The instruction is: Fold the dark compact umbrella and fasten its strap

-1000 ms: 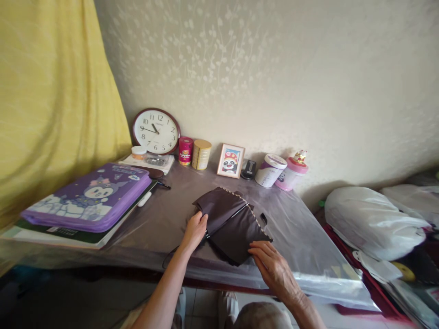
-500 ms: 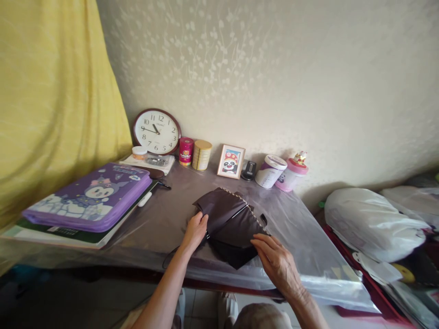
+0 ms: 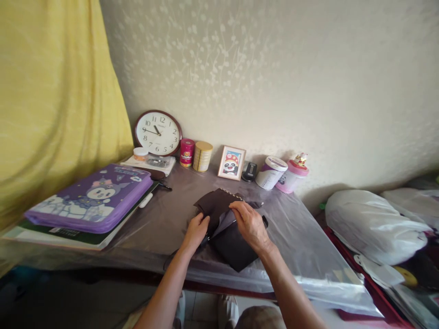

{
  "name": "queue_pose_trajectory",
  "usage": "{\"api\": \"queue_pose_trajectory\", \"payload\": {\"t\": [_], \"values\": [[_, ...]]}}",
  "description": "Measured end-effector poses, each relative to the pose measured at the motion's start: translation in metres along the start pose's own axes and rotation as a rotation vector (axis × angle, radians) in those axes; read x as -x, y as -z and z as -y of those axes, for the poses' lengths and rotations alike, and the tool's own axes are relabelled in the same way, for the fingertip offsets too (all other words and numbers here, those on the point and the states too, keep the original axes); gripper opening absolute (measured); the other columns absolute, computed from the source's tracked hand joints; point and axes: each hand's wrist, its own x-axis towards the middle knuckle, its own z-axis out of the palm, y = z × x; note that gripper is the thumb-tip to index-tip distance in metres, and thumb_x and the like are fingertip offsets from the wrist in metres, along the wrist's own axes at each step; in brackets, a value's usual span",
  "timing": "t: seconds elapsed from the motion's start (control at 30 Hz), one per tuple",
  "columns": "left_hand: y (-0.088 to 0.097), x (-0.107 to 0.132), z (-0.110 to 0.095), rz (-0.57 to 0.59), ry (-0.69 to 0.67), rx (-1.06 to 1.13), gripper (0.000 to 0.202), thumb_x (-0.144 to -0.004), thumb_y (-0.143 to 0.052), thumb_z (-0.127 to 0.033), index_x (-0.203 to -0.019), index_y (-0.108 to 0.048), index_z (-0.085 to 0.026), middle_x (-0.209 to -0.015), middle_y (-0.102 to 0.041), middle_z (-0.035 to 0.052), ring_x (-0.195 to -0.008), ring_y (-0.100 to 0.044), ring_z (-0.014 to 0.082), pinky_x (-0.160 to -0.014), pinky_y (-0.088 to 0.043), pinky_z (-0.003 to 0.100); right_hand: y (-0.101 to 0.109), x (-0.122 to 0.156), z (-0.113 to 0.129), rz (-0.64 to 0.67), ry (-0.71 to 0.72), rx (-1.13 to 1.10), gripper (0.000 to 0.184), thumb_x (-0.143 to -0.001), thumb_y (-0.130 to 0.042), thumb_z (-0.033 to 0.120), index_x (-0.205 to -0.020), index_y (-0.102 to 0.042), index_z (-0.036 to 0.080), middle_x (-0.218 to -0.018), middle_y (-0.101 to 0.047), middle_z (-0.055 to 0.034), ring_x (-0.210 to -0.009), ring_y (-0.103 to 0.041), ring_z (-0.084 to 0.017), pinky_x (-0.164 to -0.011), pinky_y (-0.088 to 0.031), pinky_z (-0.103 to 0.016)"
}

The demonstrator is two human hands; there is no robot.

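Black umbrella (image 3: 236, 246) rests on surface (image 3: 164, 210), picture frame (image 3: 232, 163) standing behind it; left hand (image 3: 196, 232) grips umbrella's left side, right hand (image 3: 252, 225) pinches its fabric (image 3: 224, 220).

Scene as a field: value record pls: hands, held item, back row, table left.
left_hand: left hand grips left side of umbrella
right_hand: right hand pinches a raised fold of its fabric
held_item: dark umbrella, canopy loose, on table
back_row: clock, red can, yellow-lidded can, framed picture, black object, two tubs
table_left: purple case atop green book
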Motion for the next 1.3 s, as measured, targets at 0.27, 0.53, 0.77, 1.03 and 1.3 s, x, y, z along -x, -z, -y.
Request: {"api": "queue_pose_trajectory", "payload": {"t": [0.27, 0.53, 0.77, 1.03, 1.3], "values": [[0.016, 0.007, -0.011, 0.144, 0.092, 0.221, 0.029, -0.060, -0.045, -0.014, -0.083, -0.061, -0.018, -0.065, -0.061, -0.0038, -0.063, -0.054, 0.0126, -0.058, -0.038, 0.021, -0.037, -0.033, -0.008, 0.039, -0.037, -0.054, 0.018, -0.088, -0.041, 0.018, -0.095, -0.057, 0.022, -0.092, -0.063, -0.0033, -0.089, -0.058, -0.016, -0.082, -0.045, -0.027], [0.009, 0.011, -0.013, 0.259, 0.016, 0.260, 0.060, -0.068, -0.063, -0.030, -0.125, -0.045, -0.021, -0.124, -0.055, 0.0063, -0.112, -0.051, 0.0220, -0.093, -0.038, 0.031, -0.065, -0.044, -0.015, 0.054, -0.064, -0.040, 0.016, -0.088, -0.041, 0.018, -0.094, -0.056, 0.022, -0.092, -0.063, -0.0019, -0.089, -0.059, -0.014, -0.081, -0.044, -0.025], [-0.003, 0.000, 0.012, 0.072, -0.104, -0.005, 0.040, -0.077, -0.049, -0.022, -0.116, -0.051, -0.018, -0.118, -0.059, 0.0092, -0.108, -0.054, 0.0217, -0.094, -0.038, 0.034, -0.067, -0.035, -0.009, 0.026, -0.083, -0.085, 0.022, -0.087, -0.040, 0.017, -0.105, -0.052, 0.021, -0.120, -0.053, -0.0068, -0.098, -0.058, -0.015, -0.084, -0.047, -0.028], [0.000, 0.004, -0.001, 0.035, -0.077, -0.089, 0.033, -0.079, -0.043, -0.025, -0.108, -0.057, -0.016, -0.110, -0.063, 0.0117, -0.106, -0.055, 0.0244, -0.092, -0.038, 0.036, -0.064, -0.012, -0.043, 0.127, -0.018, 0.012, 0.018, -0.086, -0.046, 0.019, -0.098, -0.060, 0.018, -0.112, -0.060, -0.0098, -0.105, -0.055, -0.020, -0.093, -0.042, -0.038], [0.000, -0.001, 0.005, -0.002, -0.073, -0.088, 0.030, -0.081, -0.040, -0.026, -0.104, -0.057, -0.017, -0.108, -0.063, 0.0108, -0.108, -0.052, 0.0233, -0.092, -0.036, 0.034, -0.010, 0.027, -0.055, 0.048, -0.180, -0.130, 0.021, -0.089, -0.042, 0.028, -0.097, -0.060, 0.021, -0.101, -0.065, -0.0052, -0.096, -0.059, -0.017, -0.086, -0.047, -0.033]]}}
